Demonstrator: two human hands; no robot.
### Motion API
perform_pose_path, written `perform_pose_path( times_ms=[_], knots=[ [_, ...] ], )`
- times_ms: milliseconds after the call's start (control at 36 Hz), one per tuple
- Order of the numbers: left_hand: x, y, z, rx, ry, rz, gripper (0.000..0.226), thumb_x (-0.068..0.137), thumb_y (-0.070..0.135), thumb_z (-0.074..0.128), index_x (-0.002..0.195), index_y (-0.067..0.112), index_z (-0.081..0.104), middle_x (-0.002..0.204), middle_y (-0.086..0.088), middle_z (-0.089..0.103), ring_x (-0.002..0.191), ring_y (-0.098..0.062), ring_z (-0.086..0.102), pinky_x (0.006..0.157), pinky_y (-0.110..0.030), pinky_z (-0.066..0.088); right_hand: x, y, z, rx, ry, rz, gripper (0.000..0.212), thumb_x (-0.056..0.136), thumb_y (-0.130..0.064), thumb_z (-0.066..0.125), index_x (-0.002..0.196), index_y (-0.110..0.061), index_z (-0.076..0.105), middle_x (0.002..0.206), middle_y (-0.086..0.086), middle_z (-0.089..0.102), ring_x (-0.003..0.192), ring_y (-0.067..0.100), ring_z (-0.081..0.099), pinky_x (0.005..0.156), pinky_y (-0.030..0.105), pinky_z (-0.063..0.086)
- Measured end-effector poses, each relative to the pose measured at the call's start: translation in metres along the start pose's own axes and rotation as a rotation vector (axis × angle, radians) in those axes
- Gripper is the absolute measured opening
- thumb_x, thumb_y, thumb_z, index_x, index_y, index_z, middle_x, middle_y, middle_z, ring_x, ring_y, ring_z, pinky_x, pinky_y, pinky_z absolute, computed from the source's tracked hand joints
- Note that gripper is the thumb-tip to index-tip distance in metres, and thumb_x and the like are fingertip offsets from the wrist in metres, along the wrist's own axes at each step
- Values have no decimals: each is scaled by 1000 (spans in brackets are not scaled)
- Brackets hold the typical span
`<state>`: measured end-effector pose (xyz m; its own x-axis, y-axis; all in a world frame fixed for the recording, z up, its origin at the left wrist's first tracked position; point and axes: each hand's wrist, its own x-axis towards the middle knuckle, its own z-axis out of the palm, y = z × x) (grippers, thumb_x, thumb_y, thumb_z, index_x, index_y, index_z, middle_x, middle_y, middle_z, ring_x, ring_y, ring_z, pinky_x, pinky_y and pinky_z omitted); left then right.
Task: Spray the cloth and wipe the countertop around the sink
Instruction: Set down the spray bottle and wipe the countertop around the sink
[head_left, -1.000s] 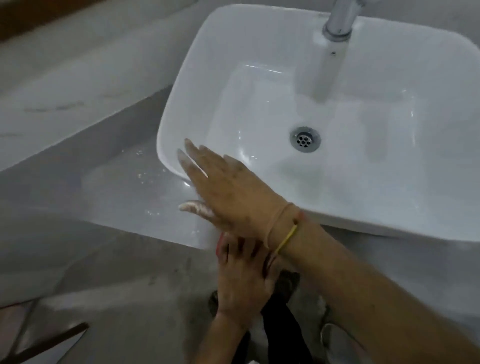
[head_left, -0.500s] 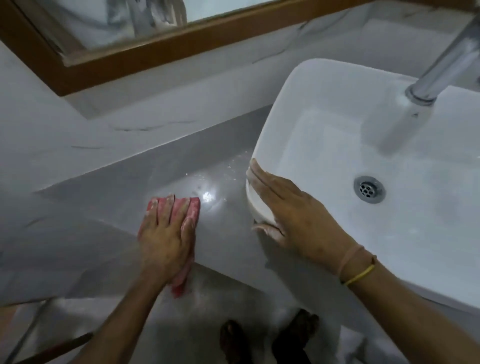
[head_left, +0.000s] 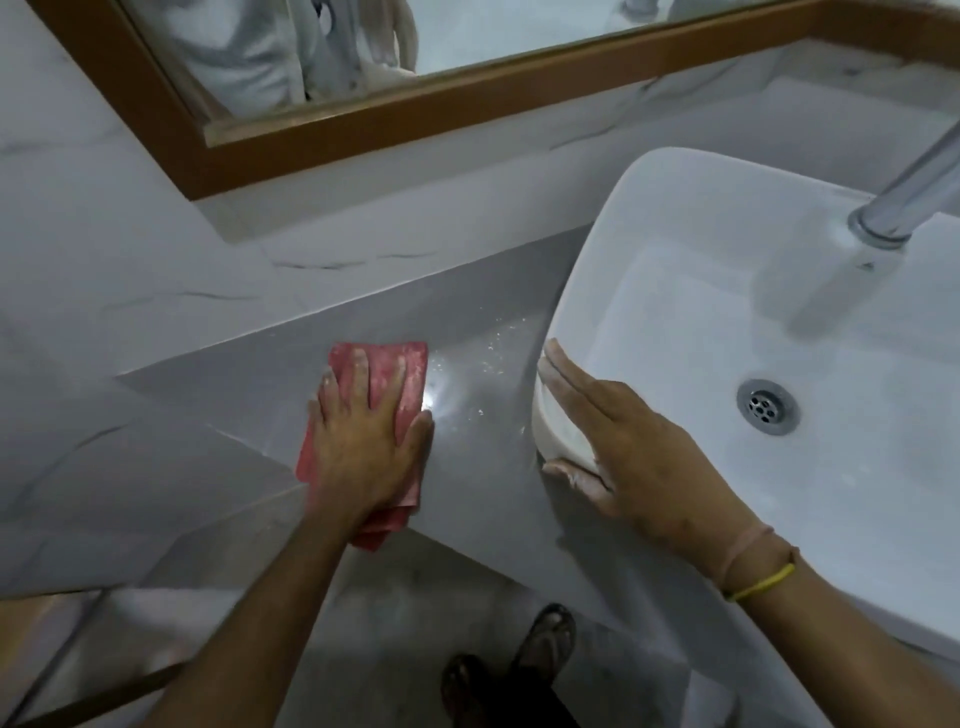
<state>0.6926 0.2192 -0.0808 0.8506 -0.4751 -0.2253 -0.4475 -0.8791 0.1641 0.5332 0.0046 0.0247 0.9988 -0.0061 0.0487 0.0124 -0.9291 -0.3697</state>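
Observation:
A folded red cloth lies flat on the grey countertop left of the white sink. My left hand presses down on the cloth with fingers spread, covering its lower half. My right hand rests flat on the sink's near left corner, fingers straight and together, thumb under the rim. Small white specks and a wet shine mark the counter between the cloth and the sink. No spray bottle is in view.
A chrome tap reaches over the sink from the right, above the drain. A wood-framed mirror hangs on the marble wall behind. The counter's front edge runs under my left wrist; my feet in sandals stand on the floor below.
My left hand has come out from under my right arm and slid the cloth left, then further back along the counter. The view has swung left and up. My right hand stays on the sink.

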Motion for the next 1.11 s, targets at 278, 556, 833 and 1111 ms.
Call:
perform_pose_path(
  times_ms=[278,556,833,1111],
  knots=[
    [31,-40,-6,51,35,-4,60,94,51,14,151,35,11,162,-15,14,147,-39,17,120,-51,17,0,-3,0,77,-1,54,87,79,-34,75,149,-18,26,161,-4,20,129,19,49,91,32,55],
    [-3,25,-2,1,30,74,53,98,37,19,150,27,22,160,-11,22,150,-29,15,121,-45,20,2,-2,-4,125,-35,69,86,79,-32,73,150,-22,24,162,-8,15,132,15,45,90,31,55],
    [-6,-10,-4,33,-55,-7,67,93,53,-3,150,26,21,159,-16,23,147,-37,21,117,-52,26,4,-3,-5,121,-21,88,91,72,-33,78,147,-19,30,160,-5,23,126,15,53,76,31,60],
    [95,66,-10,0,26,101,55,100,32,11,153,22,-1,164,-4,2,151,-26,-7,123,-43,8,6,-6,-3,32,-34,129,93,69,-41,80,146,-22,32,159,-8,25,122,15,57,71,29,60]
  ],
)
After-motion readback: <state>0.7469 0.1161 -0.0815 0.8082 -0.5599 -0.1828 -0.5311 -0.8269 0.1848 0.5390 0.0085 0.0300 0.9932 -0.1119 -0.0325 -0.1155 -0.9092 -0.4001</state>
